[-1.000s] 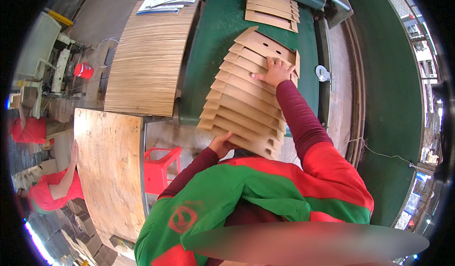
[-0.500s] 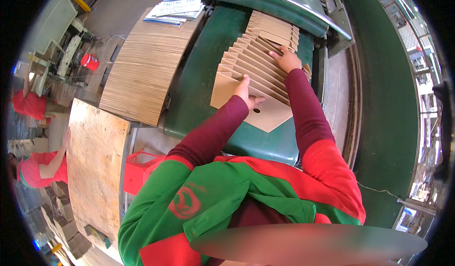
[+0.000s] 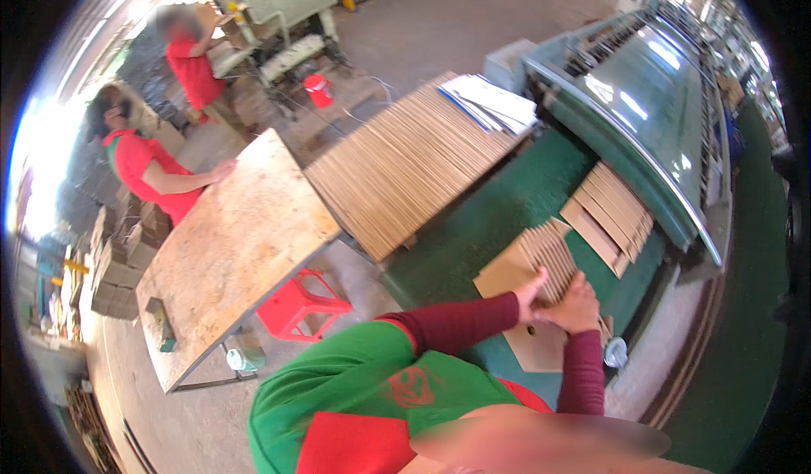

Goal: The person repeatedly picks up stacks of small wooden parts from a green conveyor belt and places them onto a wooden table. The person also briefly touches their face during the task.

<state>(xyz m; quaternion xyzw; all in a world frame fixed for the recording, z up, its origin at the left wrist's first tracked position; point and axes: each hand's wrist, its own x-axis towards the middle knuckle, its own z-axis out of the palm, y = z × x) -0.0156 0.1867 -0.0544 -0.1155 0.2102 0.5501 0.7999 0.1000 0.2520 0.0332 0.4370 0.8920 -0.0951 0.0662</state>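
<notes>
A fanned bundle of folded brown cardboard pieces (image 3: 547,254) rests on the green conveyor belt (image 3: 473,212), its slats pressed close together. My left hand (image 3: 530,293) is closed at the near left side of the bundle. Against the near right side, my right hand (image 3: 574,307) has its fingers bent round the edges, and the two hands almost meet. Beneath them lies a flat cardboard face (image 3: 534,347) with a small dark hole. Farther along the belt, more overlapping cardboard pieces (image 3: 606,220) lie by the machine's roller.
Left of the belt stands a long row of stacked cardboard (image 3: 414,161) with papers (image 3: 490,102) on top. A wooden table (image 3: 245,212) and a red stool (image 3: 302,305) are nearer. Two people in red shirts work at the far left. The green machine (image 3: 650,94) rises beyond the belt.
My view has swung left, bringing the table and co-workers further in. My hands have come together, and the cardboard slats, spread out before, are now squeezed into a tighter bundle.
</notes>
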